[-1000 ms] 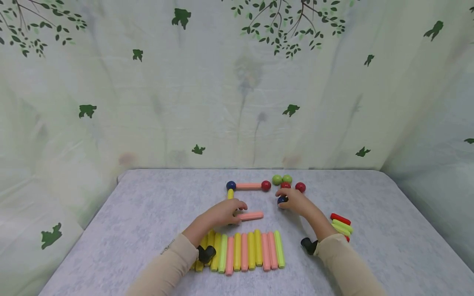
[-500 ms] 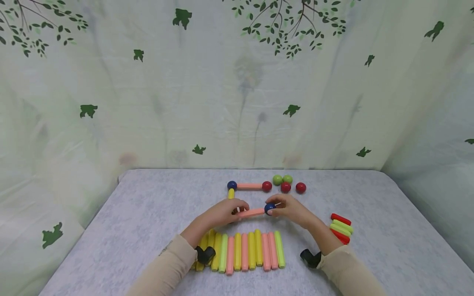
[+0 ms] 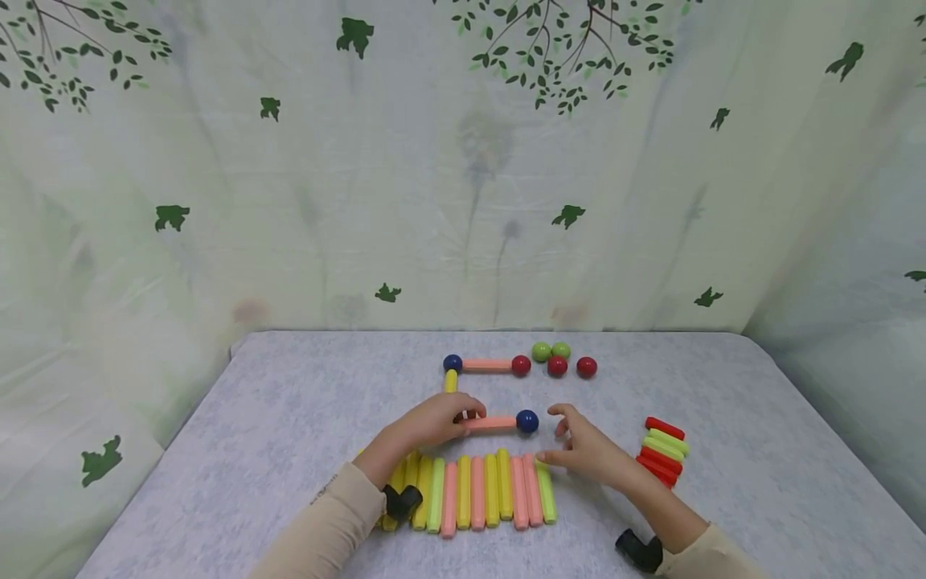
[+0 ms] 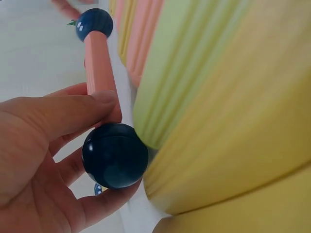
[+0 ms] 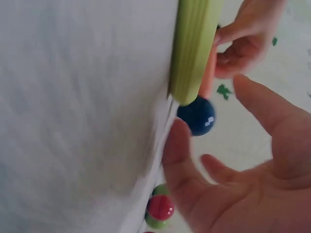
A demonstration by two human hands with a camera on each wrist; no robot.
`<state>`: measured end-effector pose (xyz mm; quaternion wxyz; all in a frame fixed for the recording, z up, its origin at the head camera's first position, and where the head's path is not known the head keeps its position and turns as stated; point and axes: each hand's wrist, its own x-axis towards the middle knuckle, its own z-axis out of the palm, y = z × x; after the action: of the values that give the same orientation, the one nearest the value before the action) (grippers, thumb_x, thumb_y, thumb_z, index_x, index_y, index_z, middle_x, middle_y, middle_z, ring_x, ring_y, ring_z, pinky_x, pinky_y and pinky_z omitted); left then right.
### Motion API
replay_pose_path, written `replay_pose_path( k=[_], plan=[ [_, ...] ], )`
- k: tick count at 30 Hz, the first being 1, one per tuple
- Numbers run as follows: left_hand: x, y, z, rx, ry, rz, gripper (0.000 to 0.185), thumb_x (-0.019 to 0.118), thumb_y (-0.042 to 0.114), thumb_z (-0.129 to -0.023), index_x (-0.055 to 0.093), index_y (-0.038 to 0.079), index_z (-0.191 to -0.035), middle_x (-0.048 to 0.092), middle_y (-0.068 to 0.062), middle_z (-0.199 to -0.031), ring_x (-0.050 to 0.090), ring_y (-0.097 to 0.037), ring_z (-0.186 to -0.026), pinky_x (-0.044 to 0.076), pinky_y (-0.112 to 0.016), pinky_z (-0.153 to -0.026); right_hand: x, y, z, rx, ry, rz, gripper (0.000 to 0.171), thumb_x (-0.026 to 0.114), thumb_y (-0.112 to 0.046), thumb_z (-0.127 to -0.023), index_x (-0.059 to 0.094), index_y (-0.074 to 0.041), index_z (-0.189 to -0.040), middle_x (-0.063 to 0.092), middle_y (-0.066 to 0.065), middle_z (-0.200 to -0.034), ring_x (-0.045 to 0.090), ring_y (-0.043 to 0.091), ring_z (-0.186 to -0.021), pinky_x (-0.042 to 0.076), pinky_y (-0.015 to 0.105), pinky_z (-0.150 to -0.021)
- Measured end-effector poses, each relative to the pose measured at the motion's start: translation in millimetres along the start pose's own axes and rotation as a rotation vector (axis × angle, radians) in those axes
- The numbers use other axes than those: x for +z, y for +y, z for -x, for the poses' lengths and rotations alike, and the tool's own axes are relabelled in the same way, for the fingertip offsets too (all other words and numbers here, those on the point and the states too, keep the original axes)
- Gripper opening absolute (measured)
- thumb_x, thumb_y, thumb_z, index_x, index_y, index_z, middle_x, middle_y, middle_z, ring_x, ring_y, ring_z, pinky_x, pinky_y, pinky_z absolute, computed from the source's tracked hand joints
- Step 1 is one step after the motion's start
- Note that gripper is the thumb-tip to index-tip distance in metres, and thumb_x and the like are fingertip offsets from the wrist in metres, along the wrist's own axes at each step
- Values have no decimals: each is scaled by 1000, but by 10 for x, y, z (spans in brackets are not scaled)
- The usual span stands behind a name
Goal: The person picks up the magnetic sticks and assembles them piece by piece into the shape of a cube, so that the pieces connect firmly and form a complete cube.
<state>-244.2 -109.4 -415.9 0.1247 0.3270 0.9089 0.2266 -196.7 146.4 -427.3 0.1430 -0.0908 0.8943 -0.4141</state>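
Observation:
My left hand point(image 3: 437, 420) pinches a pink stick point(image 3: 495, 423) near its left end, thumb on top. In the left wrist view a dark blue ball point(image 4: 115, 155) sits at that end, beside the fingers. Another blue ball point(image 3: 527, 421) is on the stick's right end. Behind the left hand, a yellow stick point(image 3: 451, 380) runs back to a blue ball point(image 3: 452, 363), joined by a second pink stick point(image 3: 486, 365) to a red ball point(image 3: 521, 365). My right hand point(image 3: 586, 446) holds nothing, fingers spread, its thumb by the top of a light green stick point(image 3: 546, 490).
A row of yellow, pink and light green sticks point(image 3: 464, 492) lies in front, partly under the left wrist. Two green balls point(image 3: 541, 351) and two loose red balls point(image 3: 587, 367) sit at the back. Red and light green sticks point(image 3: 664, 441) lie at the right.
My right hand carried a blue ball leftwards to the pink stick's right end, let go of it, then drew back to the right and nearer. The left hand has stayed at the stick.

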Motion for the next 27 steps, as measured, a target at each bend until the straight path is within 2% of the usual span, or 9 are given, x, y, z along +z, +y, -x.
replay_pose_path(
  k=[2,5,9,12,15,17,19,23,27],
  plan=[
    [3,3,3,-7,-1,-4,25,61,6,-85,62,12,-109,57,6,-92,50,-9,-81,44,-24,-74,42,5,79,14,-53,69,71,75,-34,-72,37,-4,-125,49,5,-82,46,16,-58,37,26,-49],
    [5,3,19,-16,5,-20,27,61,7,-85,61,12,-111,58,5,-100,51,-10,-88,44,-26,-79,107,-29,157,29,-105,176,60,70,-33,-76,39,-5,-120,48,4,-69,44,15,-52,32,25,-46],
    [4,3,67,-47,50,-45,34,62,12,-85,56,11,-118,51,-3,-117,47,-18,-103,42,-33,-86,162,-128,201,72,-99,302,45,67,-24,-77,46,-6,-113,49,4,-66,45,16,-53,34,26,-46],
    [5,7,119,-135,116,-8,43,63,16,-85,49,9,-125,42,-11,-126,42,-27,-110,39,-40,-89,122,-188,201,98,-85,326,41,67,-20,-76,49,-9,-111,50,4,-68,47,16,-54,37,26,-47],
    [12,0,178,-274,185,83,51,62,18,-86,41,7,-131,36,-17,-130,42,-30,-112,37,-43,-91,13,-201,142,81,-30,237,39,67,-16,-78,48,-12,-112,50,5,-69,47,17,-54,40,27,-48],
    [17,-9,207,-349,222,145,54,60,19,-87,38,5,-133,37,-19,-129,44,-29,-110,39,-44,-90,-81,-200,65,54,35,122,40,65,-12,-80,45,-12,-115,50,6,-72,49,18,-55,43,28,-50],
    [24,-21,229,-396,240,205,54,59,19,-88,36,5,-134,42,-18,-125,48,-26,-104,42,-42,-85,-158,-194,-40,10,111,-8,41,62,-10,-83,42,-12,-118,51,7,-75,51,19,-58,47,28,-53],
    [51,-51,261,-432,239,306,54,58,21,-89,35,6,-135,52,-14,-114,53,-21,-89,46,-36,-70,-229,-200,-288,-90,220,-215,46,60,-9,-86,36,-8,-125,53,12,-82,57,21,-64,52,31,-59],
    [91,-77,292,-427,243,351,54,58,23,-89,36,7,-135,55,-9,-104,53,-18,-79,44,-31,-62,-211,-205,-519,-172,257,-293,48,58,-7,-87,33,-4,-128,55,15,-82,59,22,-67,52,33,-59]
  ],
)
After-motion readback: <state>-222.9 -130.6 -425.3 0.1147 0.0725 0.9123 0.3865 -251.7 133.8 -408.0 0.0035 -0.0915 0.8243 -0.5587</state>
